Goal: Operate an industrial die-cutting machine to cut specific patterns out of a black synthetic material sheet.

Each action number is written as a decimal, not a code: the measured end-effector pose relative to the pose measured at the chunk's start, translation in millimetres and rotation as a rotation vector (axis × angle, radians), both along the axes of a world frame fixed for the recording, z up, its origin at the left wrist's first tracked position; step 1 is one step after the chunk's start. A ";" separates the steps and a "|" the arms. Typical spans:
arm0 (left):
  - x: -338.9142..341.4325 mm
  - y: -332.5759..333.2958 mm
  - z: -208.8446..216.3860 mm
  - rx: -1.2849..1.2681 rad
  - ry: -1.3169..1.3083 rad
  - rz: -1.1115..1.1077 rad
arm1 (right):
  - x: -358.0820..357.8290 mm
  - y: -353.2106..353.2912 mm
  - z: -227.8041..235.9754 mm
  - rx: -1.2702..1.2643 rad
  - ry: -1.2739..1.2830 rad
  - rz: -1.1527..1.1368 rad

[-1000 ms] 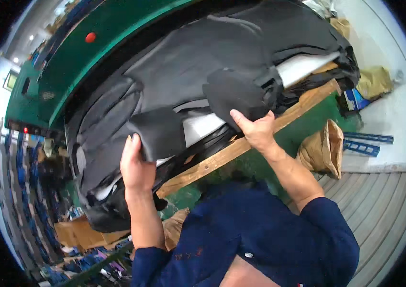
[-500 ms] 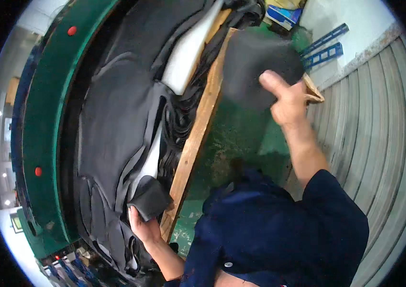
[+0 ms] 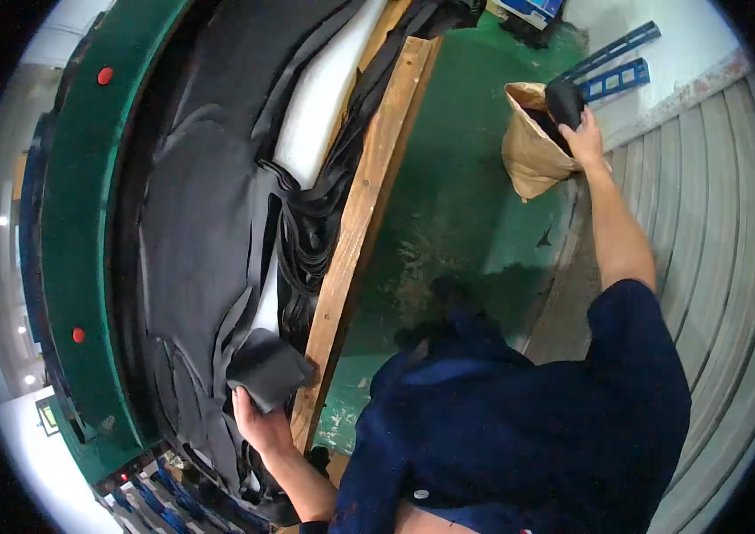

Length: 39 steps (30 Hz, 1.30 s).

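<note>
My left hand (image 3: 259, 425) is closed on a small black leather piece (image 3: 270, 368), beside the wooden beam along the bench. To the right, my right hand (image 3: 584, 141) grips a dark, bunched piece of black material (image 3: 565, 101) at the mouth of an open brown paper sack (image 3: 533, 160). More dark material shows inside the sack. Large black leather sheets (image 3: 199, 205) lie in folds on the bench to my left, with narrow black strips (image 3: 302, 236) hanging at their edge.
A wooden beam (image 3: 351, 240) borders the bench. Beyond the sheets stands a green machine frame (image 3: 84, 205) with red buttons. Blue perforated metal rails (image 3: 617, 80) lean against the wall by the sack. Ribbed grey panels (image 3: 689, 222) run down the right, beside the green floor (image 3: 448, 196).
My right hand has swung right and away to the sack with the black material, which was spread flat and now looks bunched. The left hand keeps its piece.
</note>
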<state>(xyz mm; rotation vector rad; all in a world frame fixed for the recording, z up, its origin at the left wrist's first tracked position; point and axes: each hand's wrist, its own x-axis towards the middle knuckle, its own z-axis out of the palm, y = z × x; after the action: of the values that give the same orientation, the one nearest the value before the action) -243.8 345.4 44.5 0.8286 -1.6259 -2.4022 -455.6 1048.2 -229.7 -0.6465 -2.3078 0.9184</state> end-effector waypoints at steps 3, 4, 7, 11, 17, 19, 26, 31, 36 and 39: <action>13.8 -0.6 0.3 -0.016 -0.005 0.076 | 20.2 -54.9 -18.7 -0.245 -0.120 0.085; 10.7 0.4 -0.8 0.002 -0.007 0.059 | 43.0 -59.0 -50.4 -0.265 -0.184 0.076; 15.1 5.1 1.9 -0.017 0.016 0.066 | 96.7 -141.8 -85.1 -0.322 -0.542 0.456; 29.1 16.2 11.1 -0.034 0.027 0.113 | 172.2 -249.1 -90.4 -0.291 -0.469 1.007; 35.4 44.5 15.0 -0.004 -0.029 0.206 | 201.4 -280.8 -106.9 -1.350 -0.889 0.838; 44.5 54.1 15.6 -0.048 0.034 0.189 | 166.7 -302.3 -53.5 -1.075 -0.913 1.118; 98.9 52.6 18.0 -0.071 0.171 0.061 | 102.7 -416.2 197.5 -1.018 -0.903 1.873; 132.1 53.0 21.4 -0.210 0.339 -0.036 | 132.6 -493.1 257.0 -1.154 -0.736 2.005; 171.4 32.9 33.5 -0.268 0.464 -0.092 | 198.1 -547.5 269.1 -1.144 -1.038 1.988; 219.2 -0.4 28.2 -0.377 0.442 -0.040 | 222.9 -579.5 262.1 -1.019 -1.035 2.045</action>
<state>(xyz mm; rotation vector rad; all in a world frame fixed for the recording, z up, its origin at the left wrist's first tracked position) -24.6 345.0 72.7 0.1869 -1.8188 -2.0053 -232.7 468.7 32.4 1.9579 -2.4363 3.1694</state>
